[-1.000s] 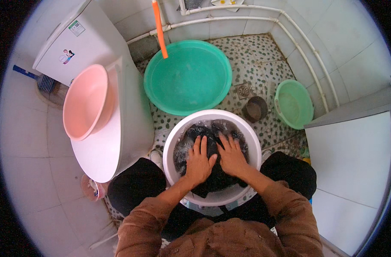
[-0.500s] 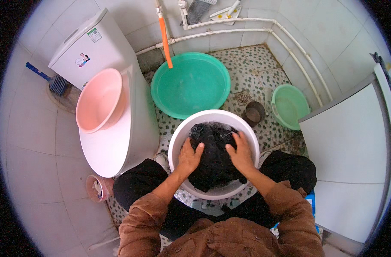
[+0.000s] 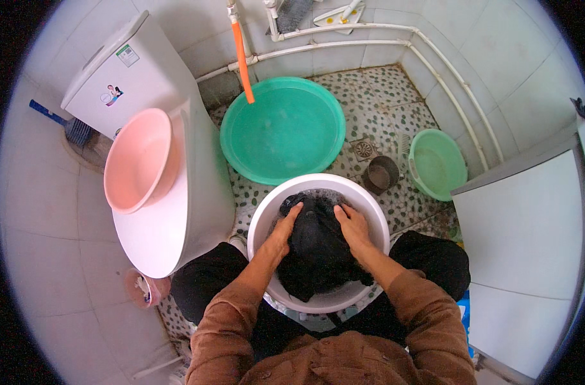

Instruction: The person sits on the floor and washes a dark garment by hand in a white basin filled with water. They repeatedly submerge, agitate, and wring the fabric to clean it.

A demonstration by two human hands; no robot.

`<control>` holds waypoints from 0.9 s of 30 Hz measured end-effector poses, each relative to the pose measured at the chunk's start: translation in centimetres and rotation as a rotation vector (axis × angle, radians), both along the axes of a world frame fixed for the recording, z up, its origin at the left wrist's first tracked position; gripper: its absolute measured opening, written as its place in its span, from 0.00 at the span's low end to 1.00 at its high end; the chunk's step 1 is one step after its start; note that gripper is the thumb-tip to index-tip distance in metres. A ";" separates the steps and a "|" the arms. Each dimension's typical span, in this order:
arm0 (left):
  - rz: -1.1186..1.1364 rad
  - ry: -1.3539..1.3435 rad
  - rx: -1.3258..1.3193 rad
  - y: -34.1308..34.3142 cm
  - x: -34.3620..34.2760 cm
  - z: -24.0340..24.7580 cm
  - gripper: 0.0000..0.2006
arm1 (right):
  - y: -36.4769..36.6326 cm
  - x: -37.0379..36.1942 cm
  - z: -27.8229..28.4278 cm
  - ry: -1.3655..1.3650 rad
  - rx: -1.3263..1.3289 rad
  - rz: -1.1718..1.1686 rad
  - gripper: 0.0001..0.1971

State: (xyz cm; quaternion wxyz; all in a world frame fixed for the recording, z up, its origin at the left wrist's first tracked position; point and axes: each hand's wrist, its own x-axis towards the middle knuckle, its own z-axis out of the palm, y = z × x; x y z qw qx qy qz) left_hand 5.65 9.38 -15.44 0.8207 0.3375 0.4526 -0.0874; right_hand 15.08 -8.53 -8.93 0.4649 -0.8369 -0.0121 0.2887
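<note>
A white basin stands between my knees with a dark, wet garment bunched in it. Frothy water shows along the garment's far edge. My left hand grips the cloth at its left side, thumb on top and fingers mostly hidden in the folds. On the opposite side my right hand holds it the same way, thumb pointing inward. What kind of garment it is cannot be made out.
Beyond the basin lies a large green tub under an orange hose. A brown pot and a light green basin are at the right. A pink basin rests on the toilet; a white cabinet flanks me.
My fingers, spread over the cloth before, have closed around its far sides. Both hands have drawn the garment up into a bunch. The view has shifted slightly.
</note>
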 end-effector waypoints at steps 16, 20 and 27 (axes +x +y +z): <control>-0.248 -0.511 0.739 -1.6 -5.0 15.3 0.35 | -3.4 -0.8 4.1 -0.302 0.484 -0.075 0.25; -0.416 -0.663 1.226 -3.9 -8.2 11.8 0.28 | -3.0 -2.3 4.9 -0.684 -0.008 0.305 0.28; -0.776 -0.227 1.398 -6.7 -9.0 11.7 0.57 | -3.6 -5.3 4.9 -0.715 -0.090 0.606 0.26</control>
